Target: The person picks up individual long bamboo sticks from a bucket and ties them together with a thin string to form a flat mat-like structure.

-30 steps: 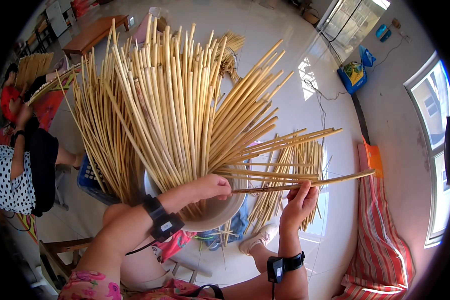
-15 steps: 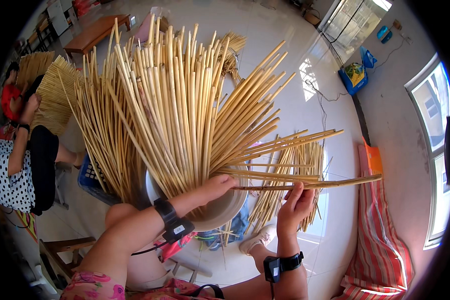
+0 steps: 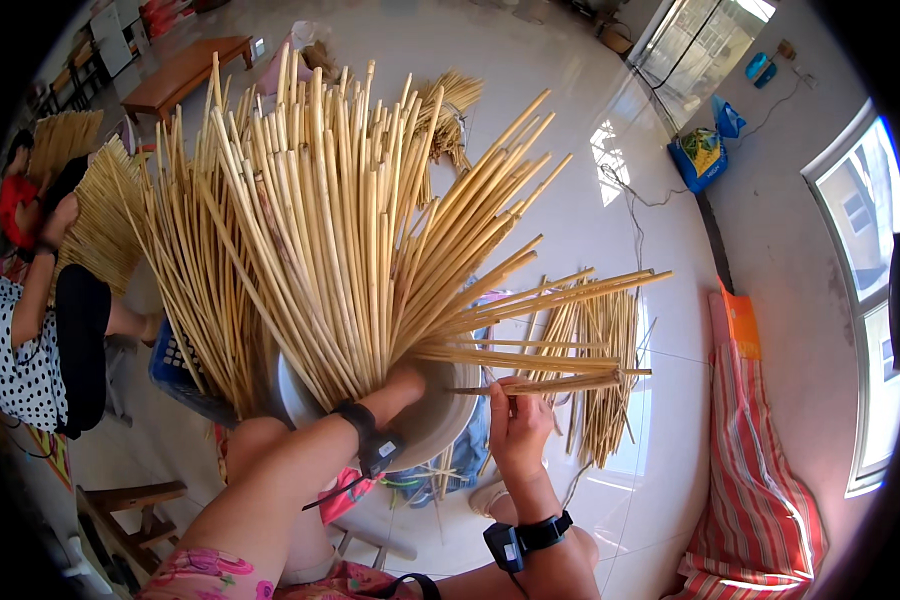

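Observation:
A large fan of dried, straw-coloured stalks (image 3: 320, 230) stands in a pale round bucket (image 3: 438, 420) in front of me. My left hand (image 3: 400, 388) reaches into the bucket by the lower ends of the stalks; its fingers are hidden. To the right of the bucket, my right hand (image 3: 518, 425) is closed in a pinch round a dried stalk (image 3: 570, 383), held nearly level with its thin dark end toward the bucket. Just above it, several other stalks (image 3: 540, 358) lean out sideways over the rim.
On the floor at right lies a pile of stalks (image 3: 595, 330). A blue crate (image 3: 175, 365) with more stalks stands at left. Two people sit farther left, one in a dotted top (image 3: 20, 340), near woven stalk panels (image 3: 105, 210). Red striped cloth (image 3: 755, 470) lies along the right wall.
My left hand has left the stalk's dark end and gone down into the bucket. My right hand has moved left with the stalk, bringing it closer to the bucket.

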### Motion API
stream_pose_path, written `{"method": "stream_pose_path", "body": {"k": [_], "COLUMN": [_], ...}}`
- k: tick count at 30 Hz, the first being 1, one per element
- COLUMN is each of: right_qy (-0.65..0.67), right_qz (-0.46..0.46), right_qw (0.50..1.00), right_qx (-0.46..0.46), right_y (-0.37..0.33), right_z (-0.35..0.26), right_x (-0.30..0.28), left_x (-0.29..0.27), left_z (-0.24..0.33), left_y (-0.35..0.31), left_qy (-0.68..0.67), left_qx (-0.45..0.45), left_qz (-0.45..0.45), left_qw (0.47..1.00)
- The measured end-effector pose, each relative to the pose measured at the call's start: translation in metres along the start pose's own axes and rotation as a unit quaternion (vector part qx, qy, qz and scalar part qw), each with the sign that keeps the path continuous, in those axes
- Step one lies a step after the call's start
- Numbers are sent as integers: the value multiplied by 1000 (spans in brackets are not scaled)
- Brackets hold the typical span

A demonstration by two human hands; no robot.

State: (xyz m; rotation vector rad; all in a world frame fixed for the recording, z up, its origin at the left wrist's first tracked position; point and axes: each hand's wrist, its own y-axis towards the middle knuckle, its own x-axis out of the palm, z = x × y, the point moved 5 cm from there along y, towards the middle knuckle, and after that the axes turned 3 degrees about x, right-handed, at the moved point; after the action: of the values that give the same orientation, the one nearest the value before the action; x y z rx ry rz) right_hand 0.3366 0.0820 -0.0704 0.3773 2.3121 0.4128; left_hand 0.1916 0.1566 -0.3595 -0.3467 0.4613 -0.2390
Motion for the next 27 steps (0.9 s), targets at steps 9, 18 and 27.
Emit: {"method": "stream_pose_path", "body": {"k": [9,18,27], "right_qy": [79,243,290], "right_qz": [10,274,303], "right_qw": [985,911,878], "right_qx": [152,188,230], "right_y": [9,15,11], "right_z": [23,62,66], "right_x": [-16,-98,-106], "left_x": [-20,-59,-85], "left_z": [95,143,162], "left_y": [-58,-94,-94], "left_qy": [-55,-107,-185], "left_qx": [114,84,79], "left_qz": [-268,-462,-478], "left_qw": [955,876,855]}}
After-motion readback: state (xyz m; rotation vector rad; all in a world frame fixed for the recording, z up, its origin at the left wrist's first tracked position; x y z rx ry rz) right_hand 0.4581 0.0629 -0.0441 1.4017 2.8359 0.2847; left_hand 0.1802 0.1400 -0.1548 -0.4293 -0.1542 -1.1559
